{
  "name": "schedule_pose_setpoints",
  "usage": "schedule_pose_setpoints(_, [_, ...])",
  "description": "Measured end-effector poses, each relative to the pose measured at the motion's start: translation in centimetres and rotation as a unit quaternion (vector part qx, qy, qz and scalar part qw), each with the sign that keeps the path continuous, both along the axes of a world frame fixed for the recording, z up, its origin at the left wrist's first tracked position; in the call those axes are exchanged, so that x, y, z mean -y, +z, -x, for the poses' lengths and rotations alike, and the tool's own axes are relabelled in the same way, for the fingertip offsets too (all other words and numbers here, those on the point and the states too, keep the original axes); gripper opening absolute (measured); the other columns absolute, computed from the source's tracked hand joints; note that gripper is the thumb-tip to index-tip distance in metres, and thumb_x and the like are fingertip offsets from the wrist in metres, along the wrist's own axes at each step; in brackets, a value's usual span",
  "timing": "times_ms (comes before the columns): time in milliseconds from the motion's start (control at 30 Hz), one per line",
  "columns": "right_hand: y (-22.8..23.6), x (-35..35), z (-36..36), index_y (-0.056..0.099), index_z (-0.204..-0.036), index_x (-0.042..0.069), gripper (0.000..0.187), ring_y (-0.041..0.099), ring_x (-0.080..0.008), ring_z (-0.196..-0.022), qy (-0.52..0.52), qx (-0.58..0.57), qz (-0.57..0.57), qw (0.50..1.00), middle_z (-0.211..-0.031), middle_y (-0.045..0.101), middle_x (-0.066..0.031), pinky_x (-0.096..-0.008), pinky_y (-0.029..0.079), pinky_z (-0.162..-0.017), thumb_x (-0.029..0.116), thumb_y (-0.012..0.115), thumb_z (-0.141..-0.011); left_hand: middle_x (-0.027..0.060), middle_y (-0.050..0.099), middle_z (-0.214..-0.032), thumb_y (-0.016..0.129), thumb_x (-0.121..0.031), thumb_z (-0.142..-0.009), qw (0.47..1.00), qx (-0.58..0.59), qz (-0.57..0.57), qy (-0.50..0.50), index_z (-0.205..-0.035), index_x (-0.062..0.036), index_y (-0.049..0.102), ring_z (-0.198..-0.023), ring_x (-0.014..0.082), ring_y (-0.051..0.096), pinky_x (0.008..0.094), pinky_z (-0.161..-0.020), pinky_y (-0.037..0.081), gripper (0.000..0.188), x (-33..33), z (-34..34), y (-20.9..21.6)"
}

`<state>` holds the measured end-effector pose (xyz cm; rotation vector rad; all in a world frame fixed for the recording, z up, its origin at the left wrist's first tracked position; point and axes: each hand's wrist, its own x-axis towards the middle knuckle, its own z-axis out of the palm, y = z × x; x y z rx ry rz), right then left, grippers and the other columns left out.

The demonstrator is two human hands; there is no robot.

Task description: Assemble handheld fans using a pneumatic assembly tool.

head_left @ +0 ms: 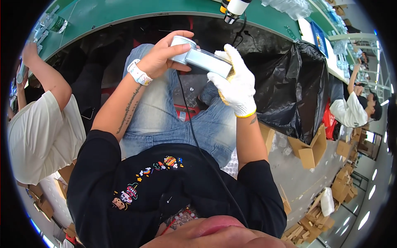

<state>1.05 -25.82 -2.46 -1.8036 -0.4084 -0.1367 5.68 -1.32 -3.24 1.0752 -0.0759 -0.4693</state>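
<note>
Above my lap, just short of the green table, both my hands hold a pale blue-white device (209,62) with a rounded head and a flat rectangular body. My bare left hand (167,51) is closed around the rounded head, the thumb lying across its top. A white knit glove covers my right hand (237,78), which grips the far right end of the body between thumb and fingers. The device is tilted, its right end lower in the picture. Its underside is hidden from me.
The green table (124,11) curves across the far side, with a white-and-black tool (237,9) over its edge. A black plastic bag (285,91) hangs at the right above an open cardboard box (309,149). Co-workers sit to the left (49,132) and far right (350,109).
</note>
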Motion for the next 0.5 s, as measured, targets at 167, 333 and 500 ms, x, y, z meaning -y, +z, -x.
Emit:
schedule_pose_setpoints(167, [1.0, 0.9, 0.9, 0.045, -0.152, 0.0, 0.087, 0.069, -0.0265, -0.117, -0.012, 0.024, 0.105, 0.994, -0.129, 0.069, -0.0175, -0.0363, 0.055, -0.101, 0.004, 0.085, -0.075, 0.013, 0.068, -0.124, 0.078, -0.028, -0.089, 0.987, 0.058, -0.15, -0.008, -0.132, -0.0102, 0.051, -0.119, 0.0248, 0.065, 0.0475, -0.098, 0.059, 0.054, 0.3, 0.8, 1.3])
schedule_pose_setpoints(333, [2.9, 1.7, 1.3, 0.047, -0.15, 0.002, 0.085, 0.07, -0.0264, -0.116, -0.003, -0.025, 0.097, 0.995, -0.128, 0.07, -0.0179, -0.0351, 0.054, -0.1, 0.01, 0.084, -0.075, 0.012, 0.068, -0.119, 0.083, -0.023, -0.084, 0.98, 0.142, -0.138, 0.035, -0.127, -0.0086, 0.054, -0.107, 0.0221, 0.069, 0.0376, -0.085, 0.061, 0.053, 1.2, 1.3, 1.1])
schedule_pose_setpoints(500, [3.6, 3.6, 1.0, 0.063, -0.135, 0.005, 0.065, 0.073, -0.0229, -0.105, 0.173, -0.107, 0.227, 0.952, -0.117, 0.073, -0.0168, -0.0337, 0.056, -0.092, 0.012, 0.082, -0.073, 0.0161, 0.069, -0.114, 0.088, -0.015, -0.071, 0.808, 0.534, -0.249, 0.014, -0.12, -0.0085, 0.054, -0.098, 0.0283, 0.072, 0.0394, -0.083, 0.058, 0.06, 1.9, 4.7, 2.1])
